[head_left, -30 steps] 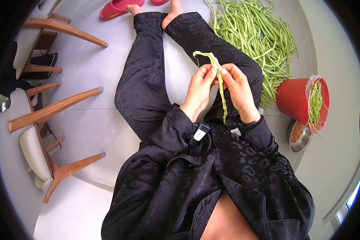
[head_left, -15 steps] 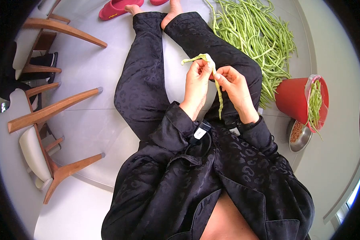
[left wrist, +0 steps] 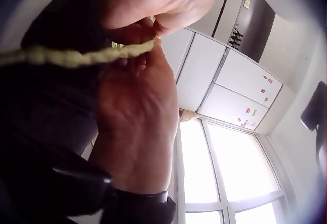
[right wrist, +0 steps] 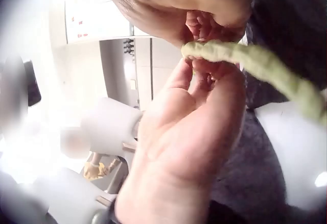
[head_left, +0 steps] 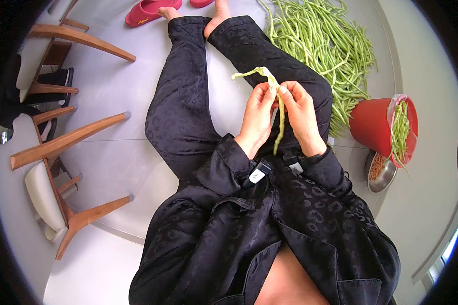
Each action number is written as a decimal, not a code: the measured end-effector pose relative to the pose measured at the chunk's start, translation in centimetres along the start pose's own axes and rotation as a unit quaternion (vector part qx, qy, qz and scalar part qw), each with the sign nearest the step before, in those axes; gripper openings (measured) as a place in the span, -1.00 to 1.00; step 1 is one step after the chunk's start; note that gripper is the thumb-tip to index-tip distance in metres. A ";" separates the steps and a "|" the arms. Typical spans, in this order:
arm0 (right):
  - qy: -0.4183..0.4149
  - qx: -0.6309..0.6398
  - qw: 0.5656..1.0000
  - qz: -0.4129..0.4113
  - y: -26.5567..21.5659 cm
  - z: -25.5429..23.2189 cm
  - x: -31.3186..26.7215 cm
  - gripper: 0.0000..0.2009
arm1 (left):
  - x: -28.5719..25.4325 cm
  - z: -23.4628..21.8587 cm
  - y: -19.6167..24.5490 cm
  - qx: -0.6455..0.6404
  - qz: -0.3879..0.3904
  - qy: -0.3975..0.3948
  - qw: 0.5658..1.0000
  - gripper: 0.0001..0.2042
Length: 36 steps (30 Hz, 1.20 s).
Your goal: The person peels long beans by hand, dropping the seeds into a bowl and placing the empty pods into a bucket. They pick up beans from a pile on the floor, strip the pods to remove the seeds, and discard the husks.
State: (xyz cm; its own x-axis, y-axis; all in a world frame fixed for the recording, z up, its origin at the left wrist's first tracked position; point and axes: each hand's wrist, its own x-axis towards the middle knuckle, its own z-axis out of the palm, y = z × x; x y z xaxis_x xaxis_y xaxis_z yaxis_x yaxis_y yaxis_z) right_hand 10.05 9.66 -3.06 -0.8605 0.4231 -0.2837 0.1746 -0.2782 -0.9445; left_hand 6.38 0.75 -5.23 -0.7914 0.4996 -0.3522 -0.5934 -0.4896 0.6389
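Note:
In the head view, a long, pale green bean is held up over the lap. My left hand pinches it between thumb and fingers near its bent upper part, which flops over to the left. Close beside it, my right hand pinches the same bean, thumb tips almost meeting. The lower end dangles between the two wrists. From the left wrist, the bean looks knobbly and runs out from the meeting fingertips. The right wrist view also has the bean stretching away from both hands' fingertips.
A large pile of long green beans lies on the floor beyond the right leg. A red bucket holding bean pieces stands at the right, next to a metal bowl of small brownish seeds. Wooden chair legs and a pink slipper are leftward.
My hands drew slightly apart half a second ago, the right one lower on the bean; now they are together again. The bean's bent top has swung further left than a second ago.

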 end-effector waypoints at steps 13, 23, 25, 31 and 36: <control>-0.022 -0.234 0.968 -0.087 0.6 0.4 -0.5 -0.81 | 1.1 -1.1 0.0 -0.115 -0.023 0.118 0.986 -0.85; 0.043 -0.248 0.960 -0.126 0.7 -0.3 0.2 -0.88 | 0.9 -1.2 0.2 -0.036 0.015 0.000 0.999 -0.83; 0.021 -0.253 0.964 -0.078 0.8 -0.5 0.2 -0.88 | 1.0 -1.3 0.0 -0.032 0.028 0.003 0.999 -0.82; 0.018 -0.246 0.965 -0.091 1.4 -0.6 0.5 -0.89 | 0.7 -0.9 -0.4 -0.030 -0.012 0.045 0.998 -0.83; 0.005 -0.231 0.970 -0.071 1.4 -0.7 0.6 -0.87 | 0.6 -1.0 -0.8 -0.080 -0.053 0.025 0.995 -0.83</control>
State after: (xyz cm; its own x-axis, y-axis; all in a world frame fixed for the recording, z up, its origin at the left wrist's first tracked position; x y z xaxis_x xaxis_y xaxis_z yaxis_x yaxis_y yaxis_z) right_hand 10.15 10.12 -4.61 -0.8877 0.4373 -0.1441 0.2518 0.1991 -0.9471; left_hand 6.23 0.70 -6.67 -0.7265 0.5206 -0.4485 -0.6871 -0.5451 0.4804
